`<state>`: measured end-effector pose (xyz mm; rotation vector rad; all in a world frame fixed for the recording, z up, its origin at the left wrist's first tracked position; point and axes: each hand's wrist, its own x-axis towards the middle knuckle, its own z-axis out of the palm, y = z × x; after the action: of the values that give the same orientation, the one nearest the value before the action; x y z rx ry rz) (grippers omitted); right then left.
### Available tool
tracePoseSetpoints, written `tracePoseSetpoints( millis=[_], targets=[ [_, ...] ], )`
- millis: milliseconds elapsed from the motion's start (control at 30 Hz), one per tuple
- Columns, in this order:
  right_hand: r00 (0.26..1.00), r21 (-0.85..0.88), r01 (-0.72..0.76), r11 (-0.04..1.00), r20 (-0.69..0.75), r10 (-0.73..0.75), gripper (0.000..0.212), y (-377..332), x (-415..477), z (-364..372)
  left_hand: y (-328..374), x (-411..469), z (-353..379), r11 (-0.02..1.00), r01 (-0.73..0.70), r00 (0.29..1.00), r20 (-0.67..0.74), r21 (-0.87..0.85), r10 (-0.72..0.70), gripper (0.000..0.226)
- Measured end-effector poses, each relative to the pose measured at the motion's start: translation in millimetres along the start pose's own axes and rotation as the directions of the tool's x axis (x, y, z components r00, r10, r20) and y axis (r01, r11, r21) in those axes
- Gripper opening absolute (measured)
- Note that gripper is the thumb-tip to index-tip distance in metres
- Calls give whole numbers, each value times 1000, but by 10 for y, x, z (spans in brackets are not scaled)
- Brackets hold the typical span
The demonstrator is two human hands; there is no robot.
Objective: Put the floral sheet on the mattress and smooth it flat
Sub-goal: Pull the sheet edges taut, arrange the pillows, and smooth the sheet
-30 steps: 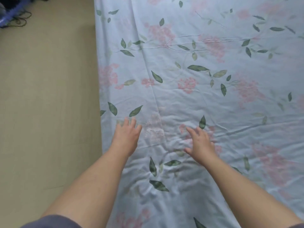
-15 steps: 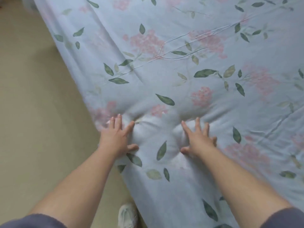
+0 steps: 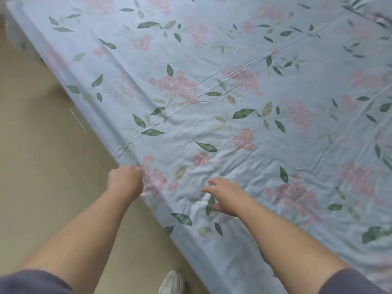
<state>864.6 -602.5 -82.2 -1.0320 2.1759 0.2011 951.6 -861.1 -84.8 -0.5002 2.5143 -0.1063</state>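
Half a second ago both palms were pressing flat into the bed. Now the left hand (image 3: 125, 181) has slid out to the near edge, and its grip has closed: the fingers are curled into the floral sheet (image 3: 233, 128) right where it bends over the side, seemingly pinching the fabric to tug it. The right hand (image 3: 228, 195) has eased off and lies on top with its fingers spread and loose, holding nothing. This looks like a switch from pressing to pulling the edge taut, so the spreading is done and the smoothing is under way. The sheet already covers the mattress, which is hidden beneath it, and hangs down the near side. Long thin creases cross the middle by the pink flowers, and the cloth is rumpled around the right hand, so there is flattening left to do. The bed stands on a plain beige floor (image 3: 42, 166), and a pale shoe (image 3: 171, 282) shows beside it between the forearms.
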Motion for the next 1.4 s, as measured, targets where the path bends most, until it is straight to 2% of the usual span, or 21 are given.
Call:
tracePoseSetpoints(
  millis=[133, 233, 333, 400, 433, 467, 500, 600, 667, 767, 833, 933, 1033, 1133, 1233, 1400],
  targets=[
    [963, 199, -245, 949, -66, 263, 71, 129, 226, -329, 132, 426, -344, 983, -185, 975, -126, 0, 184, 23],
    [885, 329, -420, 846, -60, 462, 84, 372, 608, -596, 19, 982, -568, 953, -301, 938, -171, 24, 301, 47],
    [698, 509, -598, 620, -49, 714, 95, 681, 1234, -926, -309, 1816, -815, 926, -368, 915, -148, 78, 376, 85],
    [581, 628, -635, 450, 3, 814, 104, 807, 1819, -1176, -622, 2369, -897, 903, -413, 897, -115, 120, 426, 97],
    [555, 672, -628, 393, 34, 831, 107, 796, 2116, -1277, -807, 2597, -889, 898, -420, 897, -91, 128, 433, 99],
    [562, 685, -625, 375, 62, 825, 109, 707, 2435, -1371, -1033, 2838, -855, 906, -406, 908, -58, 121, 414, 98],
    [602, 663, -625, 412, 73, 795, 109, 524, 2731, -1453, -1289, 3018, -786, 927, -363, 930, -24, 98, 367, 96],
    [819, 507, -523, 685, 77, 568, 95, -461, 3453, -1659, -2095, 3252, -561, 985, -162, 986, 48, 61, 160, 77],
    [936, 428, -338, 838, 60, 347, 87, -1163, 3684, -1753, -2453, 3240, -534, 987, -157, 987, -18, 47, 158, 62],
    [997, 333, -36, 942, 73, 12, 64, -1526, 3585, -1886, -2612, 3158, -810, 984, -171, 984, -45, 56, 174, 30],
    [992, 346, 46, 937, 91, -82, 47, -1363, 3437, -2026, -2590, 3164, -1046, 978, -158, 987, -12, 133, 161, 19],
    [997, 412, -73, 908, 36, 64, 47, -942, 3255, -2322, -2520, 3184, -1346, 983, -137, 990, -25, 121, 141, 14],
    [955, 460, -228, 858, -65, 288, 58, -431, 3257, -2695, -2404, 3367, -1620, 975, -198, 974, -95, 102, 207, 19],
    [870, 539, -344, 769, -124, 477, 73, 17, 3519, -3083, -2324, 3807, -1886, 967, -246, 957, -139, 71, 254, 48],
    [775, 612, -440, 658, -112, 622, 84, 371, 3928, -3452, -2290, 4518, -2182, 955, -293, 937, -186, 40, 296, 78],
    [569, 679, -603, 418, -1, 822, 101, 843, 4769, -3918, -2350, 5832, -2559, 916, -392, 893, -207, 83, 401, 98]
  ],
)
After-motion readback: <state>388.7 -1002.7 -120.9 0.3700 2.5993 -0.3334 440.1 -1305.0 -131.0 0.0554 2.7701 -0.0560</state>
